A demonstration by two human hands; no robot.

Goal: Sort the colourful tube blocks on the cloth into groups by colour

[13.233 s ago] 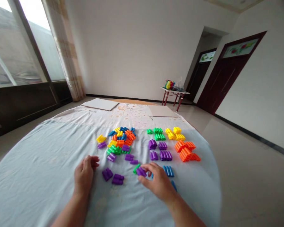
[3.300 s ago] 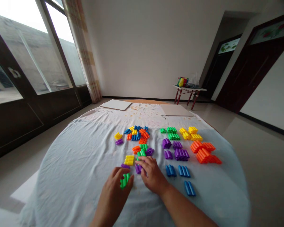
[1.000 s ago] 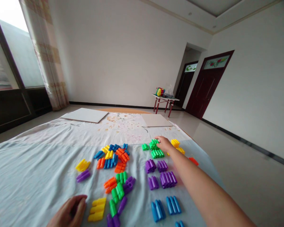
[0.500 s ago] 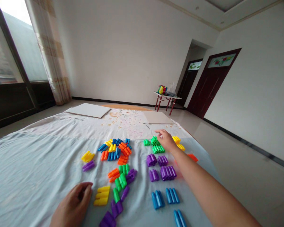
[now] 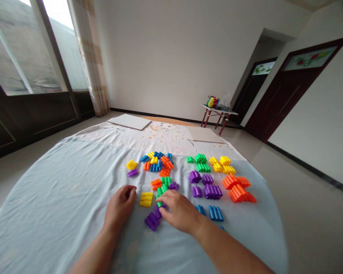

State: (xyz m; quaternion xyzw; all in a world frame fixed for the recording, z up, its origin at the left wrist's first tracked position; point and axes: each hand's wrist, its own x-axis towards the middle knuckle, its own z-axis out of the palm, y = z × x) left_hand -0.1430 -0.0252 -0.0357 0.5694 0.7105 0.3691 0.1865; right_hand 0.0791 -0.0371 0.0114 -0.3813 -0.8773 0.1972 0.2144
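Observation:
My left hand (image 5: 121, 206) rests on the cloth at the left, its fingers curled in with nothing visible in them. Just right of it lies a flat yellow plastic block (image 5: 146, 199) of joined tubes. My right hand (image 5: 177, 211) hovers over the middle pile, thumb and forefinger apart on either side of a green tube block (image 5: 159, 201), which I cannot see it grip. Purple blocks (image 5: 152, 221) lie below its fingertips. The hand partly covers other purple pieces and a blue block (image 5: 200, 209).
Mixed blocks (image 5: 156, 166) lie loosely further back. At the right, blocks sit grouped by colour: green (image 5: 201, 158), yellow (image 5: 225, 160), purple (image 5: 213, 191), orange (image 5: 239, 193) and blue (image 5: 216, 213). Two boards (image 5: 130, 121) lie at the cloth-covered table's far side.
My right hand has come back from the green group at the far right to the middle pile. The left hand stays beside the yellow block. The view has shifted.

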